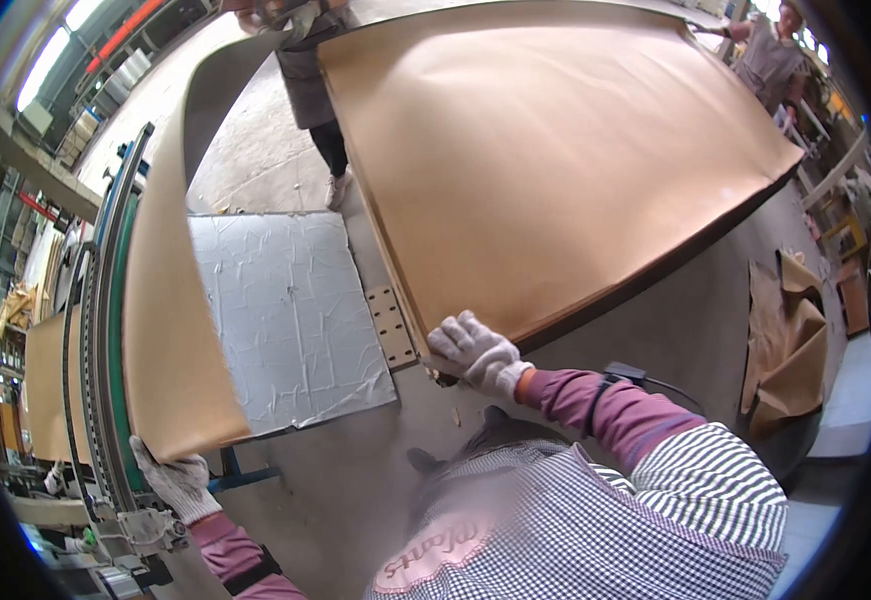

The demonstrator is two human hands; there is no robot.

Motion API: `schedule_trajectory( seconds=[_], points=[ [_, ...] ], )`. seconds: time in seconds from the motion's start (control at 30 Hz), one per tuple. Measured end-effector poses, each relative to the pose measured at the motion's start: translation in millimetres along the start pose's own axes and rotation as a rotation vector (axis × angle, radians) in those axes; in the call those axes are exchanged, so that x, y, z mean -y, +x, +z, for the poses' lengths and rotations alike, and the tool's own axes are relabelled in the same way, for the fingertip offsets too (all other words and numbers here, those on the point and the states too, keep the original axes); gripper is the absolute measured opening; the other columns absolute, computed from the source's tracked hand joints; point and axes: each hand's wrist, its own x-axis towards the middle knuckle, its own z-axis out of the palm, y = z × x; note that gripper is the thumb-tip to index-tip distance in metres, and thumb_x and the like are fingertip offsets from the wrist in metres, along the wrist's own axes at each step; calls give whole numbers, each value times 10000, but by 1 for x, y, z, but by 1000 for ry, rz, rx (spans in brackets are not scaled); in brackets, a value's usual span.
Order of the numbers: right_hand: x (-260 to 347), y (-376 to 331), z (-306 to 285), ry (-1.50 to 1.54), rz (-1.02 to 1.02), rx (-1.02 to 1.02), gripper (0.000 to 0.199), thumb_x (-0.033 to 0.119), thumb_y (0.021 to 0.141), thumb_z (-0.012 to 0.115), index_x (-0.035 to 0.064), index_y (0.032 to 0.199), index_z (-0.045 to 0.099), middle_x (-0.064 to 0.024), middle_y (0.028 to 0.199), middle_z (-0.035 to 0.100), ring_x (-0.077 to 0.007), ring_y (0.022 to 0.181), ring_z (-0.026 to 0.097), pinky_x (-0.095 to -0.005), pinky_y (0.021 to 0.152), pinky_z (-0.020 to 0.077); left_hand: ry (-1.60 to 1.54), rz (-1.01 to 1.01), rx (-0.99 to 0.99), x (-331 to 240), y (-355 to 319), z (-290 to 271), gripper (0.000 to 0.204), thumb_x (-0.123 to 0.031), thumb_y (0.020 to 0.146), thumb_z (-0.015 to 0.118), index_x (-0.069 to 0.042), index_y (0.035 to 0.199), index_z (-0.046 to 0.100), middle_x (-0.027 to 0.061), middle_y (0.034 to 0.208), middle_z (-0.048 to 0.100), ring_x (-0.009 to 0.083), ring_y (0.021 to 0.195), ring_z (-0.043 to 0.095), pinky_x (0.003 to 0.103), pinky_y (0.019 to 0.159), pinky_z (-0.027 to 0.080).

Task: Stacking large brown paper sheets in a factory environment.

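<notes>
Brown sheet (pixel 170 340) curves up over left edge of silver table (pixel 290 310). Left hand (pixel 175 484) at sheet's near corner; can't tell if clamped. Right hand (pixel 477 352) fingers extended on near-left corner of brown-topped stack (pixel 565 170). Co-worker (pixel 307 85) at stack's far-left corner.

A single line of dark lettering (pixel 440 550) stands on the pink patch (pixel 423 574) of the checked apron (pixel 575 520), near side.

A sheet-topped stack (pixel 575 170) fills the upper right of the frame. Left of it stands a desk (pixel 290 320), its left side hidden behind another sheet (pixel 162 330), with a machine rail (pixel 115 340) further left. A co-worker (pixel 307 85) stands beyond the desk, near the top.
</notes>
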Motion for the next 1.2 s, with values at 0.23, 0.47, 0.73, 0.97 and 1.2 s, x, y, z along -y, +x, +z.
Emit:
schedule_trajectory(
  seconds=[0.23, 0.47, 0.73, 0.97, 1.2],
  points=[
    [18, -6, -34, 603, 168, -24, 468, 242, 778, 558, 115, 1228, 529, -139, 1243, 513, -337, 1181, 451, -458, 999, 332, 161, -151, -194, 90, -70, 65, 479, -385, 879, 599, -53, 1208, 495, 70, 1135, 605, 169, 961, 620, 307, 757, 575],
    [64, 11, -89, 1617, 136, 75, 556, 432, 801, 670, 35, 1172, 555, -135, 1121, 602, -170, 1025, 566, -307, 868, 465, 150, -320, -92, 148, -86, 95, 431, -377, 891, 574, -73, 1192, 524, 77, 1122, 616, 168, 993, 610, 351, 796, 544],
    [13, -35, -132, 2175, 909, -335, 390, 407, 916, 506, 50, 1047, 593, -64, 869, 641, -150, 803, 592, -306, 736, 473, 413, -524, -21, 212, -120, 141, 478, -499, 894, 502, -72, 1098, 573, 107, 868, 653, 231, 769, 631, 364, 680, 538],
    [-25, -97, -152, 1565, 582, -461, 345, 388, 912, 501, 54, 884, 580, -18, 675, 584, -110, 538, 536, -261, 494, 435, 65, -434, -46, 176, -106, 100, 631, -543, 807, 598, -48, 1193, 536, 118, 1052, 651, 287, 896, 639, 439, 777, 538],
    [-54, -126, -139, 1983, 1075, -573, 240, 266, 910, 559, 31, 900, 607, -49, 670, 611, -138, 545, 570, -248, 495, 464, 184, -620, -73, 194, -92, 73, 200, -214, 912, 483, -55, 999, 569, 120, 853, 637, 239, 715, 605, 365, 652, 527]
  ],
)
